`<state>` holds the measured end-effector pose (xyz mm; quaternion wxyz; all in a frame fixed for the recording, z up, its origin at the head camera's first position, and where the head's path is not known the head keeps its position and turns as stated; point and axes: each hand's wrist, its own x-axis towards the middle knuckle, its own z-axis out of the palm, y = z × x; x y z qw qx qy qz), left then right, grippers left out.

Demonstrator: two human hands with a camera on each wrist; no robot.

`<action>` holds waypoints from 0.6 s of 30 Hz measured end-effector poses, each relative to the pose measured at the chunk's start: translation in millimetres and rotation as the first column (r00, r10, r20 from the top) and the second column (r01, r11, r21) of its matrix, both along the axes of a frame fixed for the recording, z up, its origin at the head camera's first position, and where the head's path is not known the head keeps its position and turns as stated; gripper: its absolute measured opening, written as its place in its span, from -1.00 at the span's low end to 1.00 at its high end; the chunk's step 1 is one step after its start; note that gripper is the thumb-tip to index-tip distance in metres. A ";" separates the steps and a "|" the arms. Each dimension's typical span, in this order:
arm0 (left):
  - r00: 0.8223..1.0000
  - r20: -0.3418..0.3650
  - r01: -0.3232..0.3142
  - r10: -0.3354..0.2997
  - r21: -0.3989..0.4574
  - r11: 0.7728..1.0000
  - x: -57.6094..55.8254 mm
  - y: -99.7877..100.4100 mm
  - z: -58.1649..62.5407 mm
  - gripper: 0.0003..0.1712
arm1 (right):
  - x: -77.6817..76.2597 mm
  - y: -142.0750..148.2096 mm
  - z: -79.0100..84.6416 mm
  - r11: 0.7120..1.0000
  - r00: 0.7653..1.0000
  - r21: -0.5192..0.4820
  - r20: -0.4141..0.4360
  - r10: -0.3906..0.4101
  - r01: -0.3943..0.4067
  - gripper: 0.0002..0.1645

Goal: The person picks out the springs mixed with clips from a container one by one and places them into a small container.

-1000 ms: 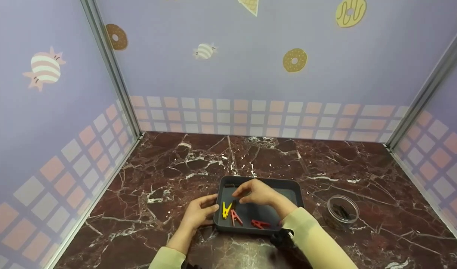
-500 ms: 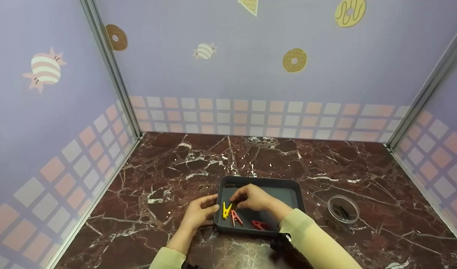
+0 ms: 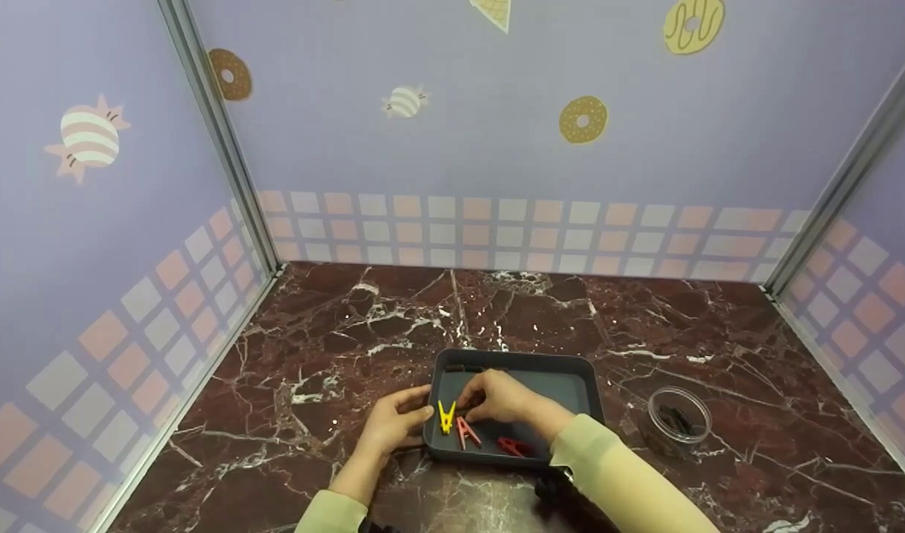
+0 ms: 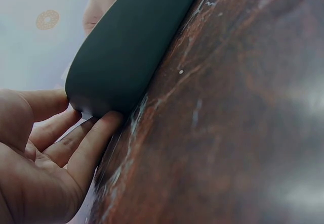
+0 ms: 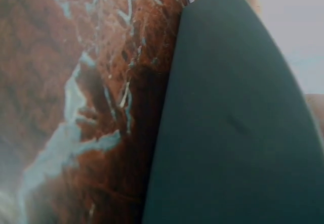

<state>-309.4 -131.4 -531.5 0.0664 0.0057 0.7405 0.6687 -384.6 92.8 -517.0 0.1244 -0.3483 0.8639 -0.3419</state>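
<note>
My left hand (image 3: 394,422) rests against the left end of a dark grey tray (image 3: 591,385). In the left wrist view its nearly straight fingertips touch the tray's outer wall. Inside the tray, my right hand (image 3: 502,398) reaches low with thumb and forefinger closed together around a small dark piece, which the fingers mostly hide. Just left of those fingertips lies a yellow clip (image 3: 446,418). A red clip (image 3: 467,432) lies directly below them, and another red clip (image 3: 513,446) is near the front wall. The right wrist view shows mainly the tray's outer wall (image 5: 223,107).
A clear round tub (image 3: 679,416) holding dark pieces stands to the right of the tray. Dark pieces (image 3: 456,368) lie along the tray's back wall. Patterned panels (image 3: 496,148) enclose the marbled table (image 3: 334,333) at the back and sides.
The right hand has lowered into the tray and brought its fingers around the dark piece beside the yellow clip. The yellow clip has shifted and turned slightly. The left hand has stayed put.
</note>
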 end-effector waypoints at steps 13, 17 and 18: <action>1.000 0.011 -0.012 0.013 -0.018 1.000 0.5 1.0 1.1 -0.43 | 0.4 3.3 2.9 1.000 1.000 -0.022 -0.019 0.014 -0.014 -0.86; 1.000 0.014 -0.019 0.020 -0.028 0.999 0.5 1.2 0.9 -0.42 | 1.5 5.2 6.0 0.999 1.000 -0.049 0.022 -0.009 0.010 -0.86; 1.000 0.015 -0.020 0.021 -0.028 0.999 0.4 1.3 1.0 -0.42 | 1.8 5.8 7.2 0.998 1.000 -0.055 0.027 -0.013 0.014 -0.87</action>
